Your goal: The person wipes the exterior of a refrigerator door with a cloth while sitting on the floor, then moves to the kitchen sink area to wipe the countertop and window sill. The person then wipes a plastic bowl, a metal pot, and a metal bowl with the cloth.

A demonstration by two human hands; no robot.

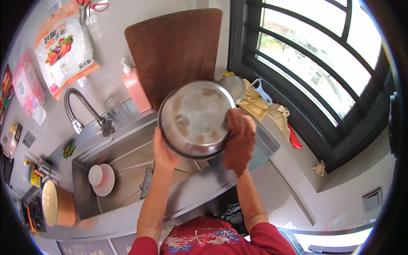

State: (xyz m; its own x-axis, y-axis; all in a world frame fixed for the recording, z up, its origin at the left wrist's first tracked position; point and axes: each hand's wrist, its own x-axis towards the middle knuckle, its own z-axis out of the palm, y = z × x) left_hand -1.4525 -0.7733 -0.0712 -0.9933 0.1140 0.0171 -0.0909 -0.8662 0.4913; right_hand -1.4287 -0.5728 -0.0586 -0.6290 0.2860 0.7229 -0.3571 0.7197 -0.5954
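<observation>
Steel basin (pixel 200 115): left hand (pixel 165 152) gripping left side, right hand (pixel 250 124) holding brown cloth (pixel 239 146) against right; could slip if wet, wetness unclear.

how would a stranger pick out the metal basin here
Start from the big brown cutting board standing behind the sink. In front of its lower part, between the left hand and a brown cloth, is the round metal basin. It looks much larger than the metal disc behind it.
</observation>
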